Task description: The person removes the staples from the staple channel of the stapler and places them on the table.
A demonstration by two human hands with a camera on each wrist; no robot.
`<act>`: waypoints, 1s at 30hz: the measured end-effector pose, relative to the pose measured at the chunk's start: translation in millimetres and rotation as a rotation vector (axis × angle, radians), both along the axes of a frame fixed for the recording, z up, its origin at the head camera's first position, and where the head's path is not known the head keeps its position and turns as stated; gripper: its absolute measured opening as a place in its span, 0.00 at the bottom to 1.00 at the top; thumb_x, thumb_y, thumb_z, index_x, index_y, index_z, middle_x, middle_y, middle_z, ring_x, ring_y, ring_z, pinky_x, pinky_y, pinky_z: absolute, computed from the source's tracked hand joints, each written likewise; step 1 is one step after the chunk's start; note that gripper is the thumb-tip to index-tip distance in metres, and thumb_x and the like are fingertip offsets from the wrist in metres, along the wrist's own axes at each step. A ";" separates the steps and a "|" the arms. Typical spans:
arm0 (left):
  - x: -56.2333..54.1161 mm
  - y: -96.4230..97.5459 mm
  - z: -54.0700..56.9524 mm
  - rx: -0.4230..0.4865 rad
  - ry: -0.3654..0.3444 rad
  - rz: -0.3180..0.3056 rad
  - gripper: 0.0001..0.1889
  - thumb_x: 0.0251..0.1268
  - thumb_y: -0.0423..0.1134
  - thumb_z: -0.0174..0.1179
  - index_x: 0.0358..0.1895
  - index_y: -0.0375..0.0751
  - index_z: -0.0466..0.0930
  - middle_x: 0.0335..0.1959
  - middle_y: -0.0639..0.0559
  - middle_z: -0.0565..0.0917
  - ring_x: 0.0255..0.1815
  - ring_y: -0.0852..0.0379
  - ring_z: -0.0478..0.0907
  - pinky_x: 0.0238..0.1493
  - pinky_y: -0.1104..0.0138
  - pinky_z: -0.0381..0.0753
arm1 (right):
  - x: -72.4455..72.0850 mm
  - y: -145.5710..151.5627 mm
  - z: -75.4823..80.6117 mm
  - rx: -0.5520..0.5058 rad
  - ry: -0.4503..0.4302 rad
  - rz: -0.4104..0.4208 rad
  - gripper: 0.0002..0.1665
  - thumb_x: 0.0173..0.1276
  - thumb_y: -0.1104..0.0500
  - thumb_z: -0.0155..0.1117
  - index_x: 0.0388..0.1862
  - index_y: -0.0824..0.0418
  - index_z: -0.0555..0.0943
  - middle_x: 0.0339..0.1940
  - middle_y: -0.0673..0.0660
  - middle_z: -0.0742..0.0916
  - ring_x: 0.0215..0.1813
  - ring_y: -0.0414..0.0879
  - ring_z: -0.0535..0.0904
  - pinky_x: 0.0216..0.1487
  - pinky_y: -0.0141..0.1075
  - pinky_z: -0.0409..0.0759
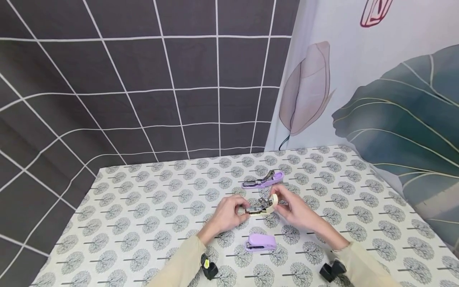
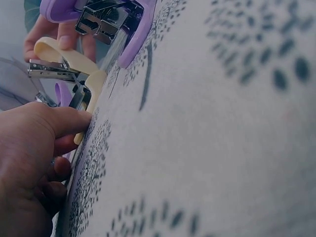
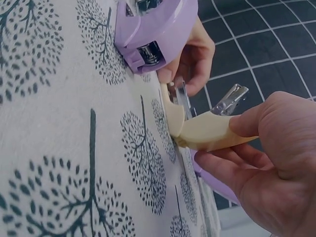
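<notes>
A cream stapler [image 1: 267, 210] sits opened out on the table, its top cover swung up and back and its metal parts exposed. With thumb and fingers, my left hand [image 1: 226, 215] pinches the front end of its base. My right hand [image 1: 295, 209] grips the raised cream cover between thumb and fingers, as the right wrist view shows with the cover [image 3: 207, 131] close up. Beyond the hands lies a purple stapler [image 1: 275, 179], also opened out. Nearer to me rests a second purple stapler [image 1: 261, 240] with its cover down.
A white cloth with a tree print [image 1: 150, 223] covers the table. Behind it hangs a dark curtain with a white grid [image 1: 193, 107], and at the right a pale curtain with large leaves [image 1: 405, 115]. Dark wrist devices [image 1: 208, 268] are strapped over both sleeves.
</notes>
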State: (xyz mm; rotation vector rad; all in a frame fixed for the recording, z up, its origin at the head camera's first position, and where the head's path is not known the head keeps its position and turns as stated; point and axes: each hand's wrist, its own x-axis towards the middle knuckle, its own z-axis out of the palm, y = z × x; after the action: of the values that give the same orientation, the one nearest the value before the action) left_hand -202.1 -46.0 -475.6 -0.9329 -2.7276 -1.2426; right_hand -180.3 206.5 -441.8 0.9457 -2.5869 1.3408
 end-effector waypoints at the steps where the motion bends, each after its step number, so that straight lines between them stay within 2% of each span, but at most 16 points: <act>1: 0.0 0.1 -0.1 0.000 0.000 0.001 0.12 0.52 0.34 0.75 0.40 0.42 0.87 0.32 0.60 0.81 0.21 0.68 0.66 0.24 0.73 0.69 | 0.3 0.8 -0.3 -0.004 -0.013 -0.004 0.19 0.62 0.78 0.60 0.49 0.63 0.71 0.42 0.52 0.82 0.49 0.55 0.83 0.47 0.36 0.82; 6: 0.0 0.5 -0.3 -0.006 0.005 0.001 0.12 0.53 0.35 0.75 0.41 0.42 0.86 0.32 0.61 0.80 0.21 0.68 0.66 0.25 0.73 0.70 | 2.3 6.0 -4.1 -0.075 -0.077 -0.002 0.19 0.64 0.78 0.59 0.49 0.63 0.71 0.45 0.54 0.82 0.55 0.60 0.82 0.51 0.38 0.82; 8: 0.2 0.5 -0.4 -0.011 0.009 0.002 0.12 0.53 0.35 0.75 0.41 0.43 0.86 0.31 0.61 0.80 0.21 0.68 0.66 0.26 0.73 0.69 | 2.6 9.3 -7.6 -0.105 -0.092 -0.002 0.19 0.64 0.78 0.59 0.49 0.63 0.70 0.46 0.56 0.83 0.54 0.59 0.82 0.48 0.36 0.82; 11: 0.3 0.3 -0.7 -0.012 0.014 0.005 0.12 0.53 0.35 0.75 0.41 0.43 0.86 0.30 0.61 0.79 0.21 0.68 0.66 0.26 0.73 0.69 | 2.5 15.7 -15.3 -0.159 -0.127 -0.006 0.19 0.63 0.78 0.59 0.48 0.65 0.69 0.44 0.59 0.83 0.47 0.55 0.84 0.42 0.34 0.83; 16: -0.6 -1.6 -2.6 -0.015 0.002 0.013 0.12 0.53 0.36 0.75 0.41 0.44 0.87 0.30 0.62 0.79 0.21 0.68 0.65 0.25 0.72 0.69 | 0.7 25.9 -28.9 -0.250 -0.248 -0.005 0.21 0.62 0.78 0.61 0.49 0.68 0.65 0.37 0.64 0.82 0.33 0.47 0.82 0.29 0.31 0.81; 18: -0.8 -2.4 -3.0 -0.016 -0.002 0.017 0.12 0.52 0.36 0.75 0.41 0.44 0.87 0.30 0.63 0.79 0.21 0.68 0.65 0.25 0.72 0.69 | -0.2 27.6 -31.0 -0.252 -0.275 -0.007 0.21 0.63 0.78 0.62 0.50 0.68 0.65 0.35 0.62 0.81 0.29 0.43 0.78 0.24 0.29 0.76; 21: -0.2 -3.0 -2.8 -0.015 -0.012 0.021 0.12 0.53 0.35 0.75 0.41 0.44 0.87 0.31 0.63 0.79 0.21 0.67 0.66 0.25 0.72 0.69 | -1.0 28.5 -31.7 -0.243 -0.297 -0.005 0.21 0.64 0.77 0.62 0.50 0.67 0.65 0.34 0.61 0.80 0.27 0.41 0.75 0.22 0.28 0.73; 24: 0.5 -2.5 -2.8 -0.013 -0.016 0.024 0.12 0.53 0.36 0.75 0.41 0.44 0.87 0.31 0.63 0.80 0.21 0.67 0.66 0.25 0.72 0.69 | -0.4 29.9 -29.8 -0.227 -0.324 -0.010 0.21 0.64 0.76 0.62 0.51 0.68 0.65 0.35 0.61 0.81 0.32 0.47 0.80 0.27 0.31 0.79; 26: 0.8 -2.0 -2.6 -0.010 -0.016 0.024 0.12 0.53 0.36 0.75 0.41 0.44 0.87 0.31 0.63 0.80 0.21 0.67 0.66 0.25 0.72 0.69 | 1.7 30.8 -24.9 -0.207 -0.329 -0.029 0.23 0.64 0.75 0.63 0.53 0.69 0.65 0.41 0.66 0.82 0.39 0.53 0.83 0.35 0.33 0.83; 28: 0.7 -1.2 -2.7 -0.009 -0.013 0.019 0.12 0.53 0.36 0.75 0.41 0.44 0.86 0.31 0.62 0.79 0.21 0.68 0.66 0.25 0.72 0.69 | 5.2 30.6 -16.9 -0.171 -0.289 -0.076 0.26 0.62 0.75 0.65 0.56 0.71 0.65 0.48 0.70 0.81 0.46 0.59 0.83 0.43 0.35 0.83; 30: -0.1 -0.6 -2.6 -0.005 -0.008 0.014 0.12 0.53 0.35 0.75 0.41 0.43 0.86 0.31 0.62 0.79 0.21 0.68 0.66 0.25 0.72 0.69 | 9.5 29.0 -6.4 -0.124 -0.194 -0.151 0.29 0.60 0.76 0.67 0.58 0.73 0.66 0.53 0.72 0.80 0.49 0.62 0.82 0.46 0.36 0.83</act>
State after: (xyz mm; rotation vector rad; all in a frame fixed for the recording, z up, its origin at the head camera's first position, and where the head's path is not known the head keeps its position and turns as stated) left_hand -202.3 -46.7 -478.2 -0.9097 -2.7397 -1.2408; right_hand -170.8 235.4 -448.2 0.6161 -2.6106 1.6008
